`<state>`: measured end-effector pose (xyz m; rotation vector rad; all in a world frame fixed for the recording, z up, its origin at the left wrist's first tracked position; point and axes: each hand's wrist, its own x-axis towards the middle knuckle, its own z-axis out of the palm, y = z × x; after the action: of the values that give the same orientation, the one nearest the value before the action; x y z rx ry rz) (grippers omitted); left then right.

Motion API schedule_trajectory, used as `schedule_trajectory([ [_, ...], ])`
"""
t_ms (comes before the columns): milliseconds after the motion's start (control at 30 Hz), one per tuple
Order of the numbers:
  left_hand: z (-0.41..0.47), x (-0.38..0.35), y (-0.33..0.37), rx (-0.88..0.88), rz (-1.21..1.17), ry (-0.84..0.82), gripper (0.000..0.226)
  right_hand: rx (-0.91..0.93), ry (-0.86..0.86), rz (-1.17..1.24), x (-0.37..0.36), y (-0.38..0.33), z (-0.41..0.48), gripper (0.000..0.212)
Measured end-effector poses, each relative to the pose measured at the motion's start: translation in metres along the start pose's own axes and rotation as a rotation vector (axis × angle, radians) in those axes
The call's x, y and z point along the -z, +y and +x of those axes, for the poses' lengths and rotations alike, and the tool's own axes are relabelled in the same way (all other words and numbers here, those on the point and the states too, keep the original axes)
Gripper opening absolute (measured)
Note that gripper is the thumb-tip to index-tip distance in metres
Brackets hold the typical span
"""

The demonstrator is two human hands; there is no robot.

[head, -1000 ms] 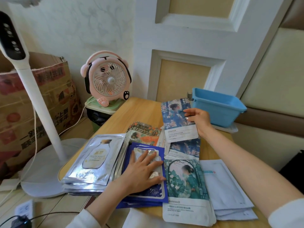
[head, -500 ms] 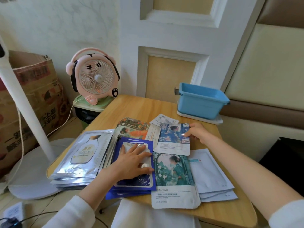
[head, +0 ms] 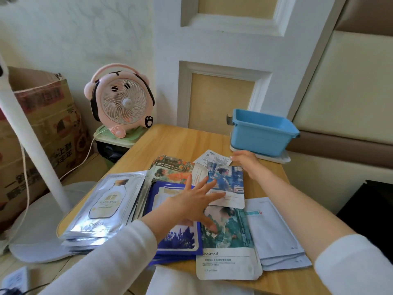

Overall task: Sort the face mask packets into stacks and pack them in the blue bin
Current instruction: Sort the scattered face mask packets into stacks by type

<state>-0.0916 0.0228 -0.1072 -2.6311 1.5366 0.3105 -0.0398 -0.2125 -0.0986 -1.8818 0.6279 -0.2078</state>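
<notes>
Face mask packets lie spread on the wooden table. A silver stack sits at the left, with dark blue packets beside it. A teal packet and a pale blue stack lie nearer the right. Farther back are an orange packet and a blue-figure packet. My left hand is spread flat over the dark blue packets, its fingertips on the blue-figure packet. My right hand reaches to a small white packet, fingertips at its edge. The blue bin stands empty at the back right.
A white lid lies under the bin. A pink desk fan stands beyond the table's left corner, with a cardboard box and a white fan pole further left. A black object is at the right.
My right hand lowered the blue-figure packet onto the table, let it go and moved up to the white packet. My left hand slid right, fingers spreading onto the blue-figure packet.
</notes>
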Motion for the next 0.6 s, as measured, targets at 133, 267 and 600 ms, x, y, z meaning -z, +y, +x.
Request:
schedule_trajectory([
  [133, 0.005, 0.000, -0.003, -0.029, -0.090, -0.105, 0.088, -0.088, 0.004, 0.253, -0.008, -0.005, 0.013, 0.028],
  [267, 0.005, 0.001, -0.001, -0.043, -0.070, -0.090, 0.087, -0.216, -0.072, 0.427, -0.009, -0.007, 0.033, 0.023],
  [600, 0.007, 0.000, -0.004, -0.050, -0.070, -0.087, 0.087, -0.011, -0.436, 0.365, -0.009, -0.028, 0.030, 0.034],
])
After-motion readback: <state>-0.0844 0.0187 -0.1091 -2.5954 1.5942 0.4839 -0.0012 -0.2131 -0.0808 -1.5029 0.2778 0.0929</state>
